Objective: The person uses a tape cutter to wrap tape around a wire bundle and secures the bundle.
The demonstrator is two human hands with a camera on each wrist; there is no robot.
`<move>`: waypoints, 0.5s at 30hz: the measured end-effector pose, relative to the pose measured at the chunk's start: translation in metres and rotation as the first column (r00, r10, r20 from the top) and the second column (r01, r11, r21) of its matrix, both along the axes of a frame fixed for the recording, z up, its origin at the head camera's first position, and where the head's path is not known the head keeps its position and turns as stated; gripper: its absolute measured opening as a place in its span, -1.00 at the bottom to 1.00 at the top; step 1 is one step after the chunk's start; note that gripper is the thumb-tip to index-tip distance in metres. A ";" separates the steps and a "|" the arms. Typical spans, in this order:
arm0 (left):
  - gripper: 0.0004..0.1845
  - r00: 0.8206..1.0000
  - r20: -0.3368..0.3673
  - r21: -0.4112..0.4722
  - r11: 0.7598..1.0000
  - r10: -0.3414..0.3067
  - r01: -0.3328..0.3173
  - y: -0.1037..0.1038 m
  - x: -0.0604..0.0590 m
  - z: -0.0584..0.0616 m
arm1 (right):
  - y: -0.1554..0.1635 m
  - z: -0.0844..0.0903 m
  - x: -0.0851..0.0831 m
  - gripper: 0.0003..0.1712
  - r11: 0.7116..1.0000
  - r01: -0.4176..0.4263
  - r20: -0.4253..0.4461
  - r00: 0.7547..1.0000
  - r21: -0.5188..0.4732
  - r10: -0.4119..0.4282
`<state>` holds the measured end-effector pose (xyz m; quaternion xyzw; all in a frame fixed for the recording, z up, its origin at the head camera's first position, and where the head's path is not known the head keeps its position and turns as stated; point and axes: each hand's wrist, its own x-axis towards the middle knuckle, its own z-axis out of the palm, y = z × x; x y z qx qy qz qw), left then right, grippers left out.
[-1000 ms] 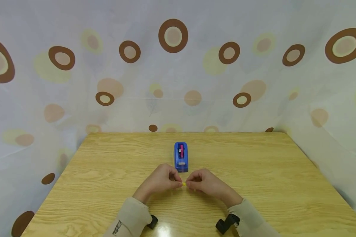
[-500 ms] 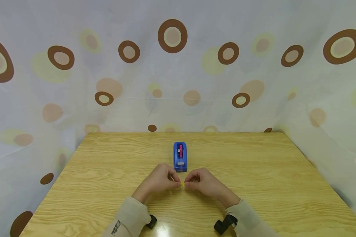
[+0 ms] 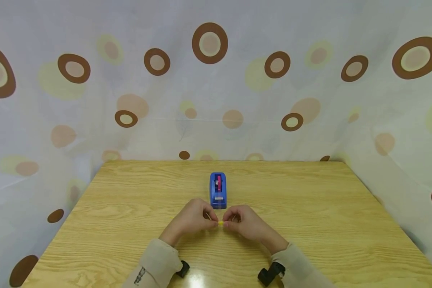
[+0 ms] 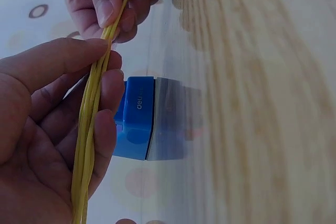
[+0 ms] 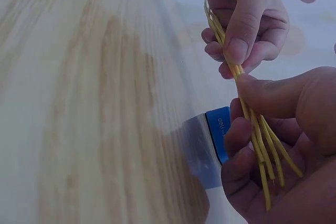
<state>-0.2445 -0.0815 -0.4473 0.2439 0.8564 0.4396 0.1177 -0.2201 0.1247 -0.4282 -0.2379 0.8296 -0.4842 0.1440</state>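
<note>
Both hands meet low at centre, left hand [image 3: 192,219] and right hand [image 3: 245,222] pinching, fingers curled

Wooden table [image 3: 309,224]: light grain, glossy patch at 6 o'clock edge. Blue tape dispenser [image 3: 218,190]: upright at table centre, toward 12 o'clock, pink roll visible inside, label on body. Curtain [image 3: 209,100]: pale fabric, brown and yellow ringed circles, enclosing table from 9 through 3 o'clock.

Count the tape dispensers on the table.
1. The blue tape dispenser stands at the middle of the wooden table, just beyond both hands, which pinch a bundle of yellow strands. No others visible.
</note>
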 end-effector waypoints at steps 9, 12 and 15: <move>-0.93 1.000 0.001 -0.016 1.000 0.008 -0.008 -0.001 0.001 0.001 | 0.002 -0.021 -0.008 -0.95 1.000 0.018 -0.042 0.999 0.014 -0.018; -0.94 1.000 -0.008 -0.014 1.000 -0.001 0.001 -0.001 0.000 0.002 | 0.005 -0.031 -0.015 -0.95 0.999 0.029 -0.053 0.998 0.034 -0.027; -0.93 1.000 -0.021 -0.013 1.000 -0.011 0.011 -0.002 -0.002 0.002 | 0.004 -0.032 -0.016 -0.96 0.999 0.031 -0.061 0.998 0.041 -0.029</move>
